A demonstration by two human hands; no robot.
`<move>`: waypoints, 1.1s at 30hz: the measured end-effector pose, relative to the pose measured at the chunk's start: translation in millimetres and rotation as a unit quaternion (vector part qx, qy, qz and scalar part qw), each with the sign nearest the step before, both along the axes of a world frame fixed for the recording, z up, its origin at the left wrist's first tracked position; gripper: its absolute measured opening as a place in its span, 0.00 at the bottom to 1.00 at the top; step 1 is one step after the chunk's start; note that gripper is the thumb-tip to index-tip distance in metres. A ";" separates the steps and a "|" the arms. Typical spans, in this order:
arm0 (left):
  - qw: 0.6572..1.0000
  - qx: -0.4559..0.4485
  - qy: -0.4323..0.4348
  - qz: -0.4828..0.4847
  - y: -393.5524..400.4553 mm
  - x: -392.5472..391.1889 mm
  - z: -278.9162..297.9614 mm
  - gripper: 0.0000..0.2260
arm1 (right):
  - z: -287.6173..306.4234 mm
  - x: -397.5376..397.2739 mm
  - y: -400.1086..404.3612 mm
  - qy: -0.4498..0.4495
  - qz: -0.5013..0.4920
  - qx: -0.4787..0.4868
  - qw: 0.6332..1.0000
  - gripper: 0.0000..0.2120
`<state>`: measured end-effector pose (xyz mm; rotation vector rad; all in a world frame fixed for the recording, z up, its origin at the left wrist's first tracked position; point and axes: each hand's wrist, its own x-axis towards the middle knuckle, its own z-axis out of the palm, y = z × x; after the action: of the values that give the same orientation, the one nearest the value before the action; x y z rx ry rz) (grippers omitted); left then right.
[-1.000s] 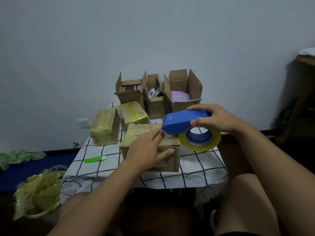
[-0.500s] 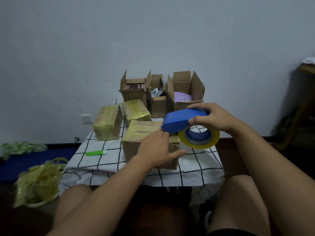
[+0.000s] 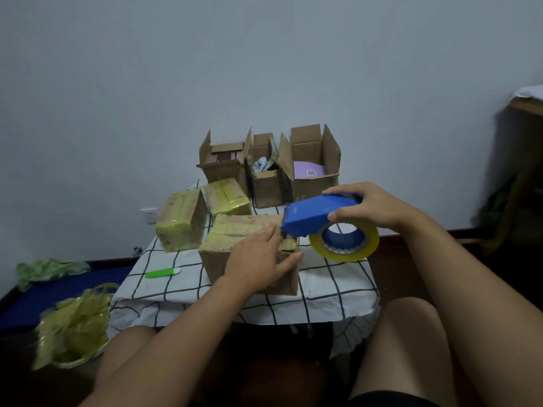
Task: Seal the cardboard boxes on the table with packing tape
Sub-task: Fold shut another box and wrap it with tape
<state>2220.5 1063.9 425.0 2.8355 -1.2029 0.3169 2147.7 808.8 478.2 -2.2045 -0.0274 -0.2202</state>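
Note:
A closed cardboard box (image 3: 235,239) with yellowish tape on its top stands at the table's front. My left hand (image 3: 258,257) lies flat over its right top corner, fingers straight, thumb down the front face. My right hand (image 3: 370,208) grips a blue tape dispenser (image 3: 314,214) with a yellow-edged roll (image 3: 343,240), its front edge at the box's top right edge, beside my left fingertips. Two taped boxes (image 3: 182,223) (image 3: 227,196) sit behind on the left. Three open boxes (image 3: 224,165) (image 3: 266,174) (image 3: 314,165) stand at the back.
The table has a white checked cloth (image 3: 332,283). A green cutter (image 3: 163,272) lies on it at the left. On the floor at left are a heap of used yellow tape (image 3: 73,327) and a blue mat (image 3: 58,280). My bare knees are under the table's front edge.
The view has shifted a little. The dispenser stays at the box's top right edge while my left hand slides slightly right and down over the corner.

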 end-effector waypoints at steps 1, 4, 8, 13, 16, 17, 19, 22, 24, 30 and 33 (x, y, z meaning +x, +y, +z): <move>1.000 0.004 0.009 0.004 -0.2 -1.0 1.2 0.34 | -0.5 -3.8 -4.7 0.000 -0.009 0.005 1.000 0.25; 1.000 0.006 0.013 0.007 -0.4 -2.6 1.0 0.33 | -1.4 -12.2 -12.7 -0.005 -0.020 0.016 1.000 0.25; 1.000 0.000 -0.008 0.000 -0.4 -0.4 -4.3 0.33 | -10.3 -17.2 -11.9 0.000 -0.024 0.028 0.999 0.26; 0.999 0.015 -0.009 -0.029 -2.7 2.6 -4.2 0.33 | -32.4 -28.6 -10.5 0.009 -0.035 0.058 0.998 0.26; 0.999 0.025 -0.001 -0.038 -1.1 3.9 -2.0 0.33 | -45.1 -30.7 -4.6 0.001 -0.044 0.078 0.996 0.25; 0.999 0.027 -0.005 -0.042 -1.3 4.8 -0.9 0.33 | -49.3 -31.0 -2.1 -0.001 -0.048 0.084 0.995 0.25; 0.997 0.028 -0.027 -0.061 -3.7 6.3 1.7 0.33 | -57.0 -32.1 2.4 -0.001 -0.055 0.097 0.994 0.25; 0.997 0.022 -0.009 -0.080 -7.3 8.0 2.2 0.33 | -66.7 -33.2 3.7 0.009 -0.051 0.121 0.991 0.27; 0.997 0.024 0.007 -0.079 -7.2 7.3 1.9 0.32 | -69.7 -33.7 3.8 0.015 -0.046 0.128 0.991 0.25; 0.996 0.039 0.013 -0.076 -7.7 6.7 4.2 0.30 | -70.3 -40.6 -6.7 0.003 -0.044 0.117 0.992 0.24; 0.996 0.041 0.021 -0.071 -7.6 5.9 4.6 0.29 | -68.8 -50.8 -19.8 0.017 -0.048 0.099 0.994 0.27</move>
<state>2226.4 1056.2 429.6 2.7881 -1.4303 0.2040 2096.9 789.1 409.4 -2.0137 0.1145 -0.2295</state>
